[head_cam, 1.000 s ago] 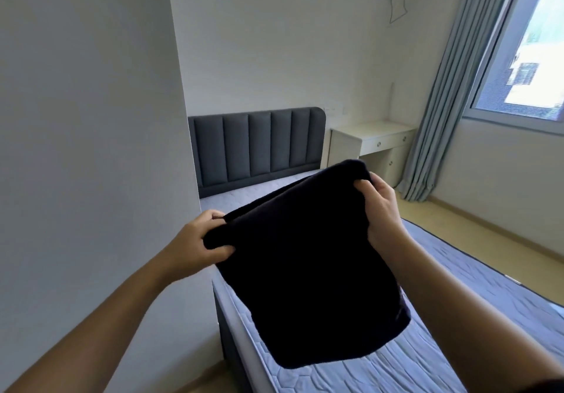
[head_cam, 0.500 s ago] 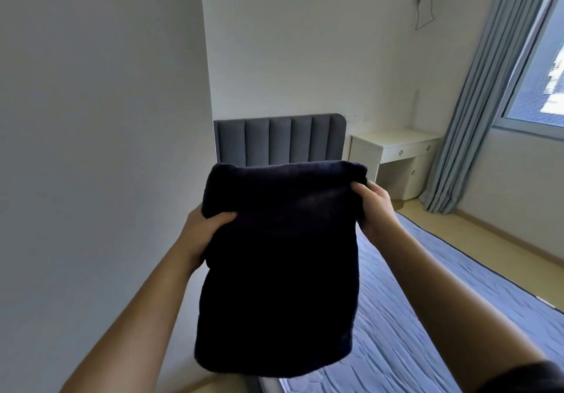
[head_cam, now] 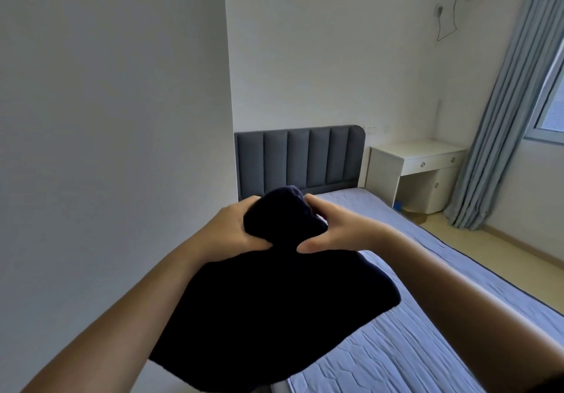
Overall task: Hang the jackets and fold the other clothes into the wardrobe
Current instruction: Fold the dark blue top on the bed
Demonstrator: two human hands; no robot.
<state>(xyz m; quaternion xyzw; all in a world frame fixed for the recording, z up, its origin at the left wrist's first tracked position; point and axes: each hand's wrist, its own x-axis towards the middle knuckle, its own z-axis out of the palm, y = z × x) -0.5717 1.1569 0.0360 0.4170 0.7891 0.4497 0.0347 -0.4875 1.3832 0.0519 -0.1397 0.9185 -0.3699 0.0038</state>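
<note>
A folded dark navy garment (head_cam: 274, 307) hangs in the air in front of me, above the near end of the bed. My left hand (head_cam: 232, 231) grips its bunched top edge from the left, thumb underneath. My right hand (head_cam: 332, 228) grips the same bunched edge from the right, close to the left hand. The rest of the cloth droops wide below both wrists. The wardrobe's inside is not in view; only a plain white panel (head_cam: 110, 148) fills the left side.
A bed with a blue-grey quilted mattress (head_cam: 412, 347) and grey padded headboard (head_cam: 299, 157) runs along the right. A white desk (head_cam: 418, 173) stands beyond it, next to blue curtains (head_cam: 500, 112) and a window. Wooden floor (head_cam: 506, 255) shows at the right.
Both hands have come together, bunching the garment's top edge between them. The view has swung left, so the white panel takes up more of the frame.
</note>
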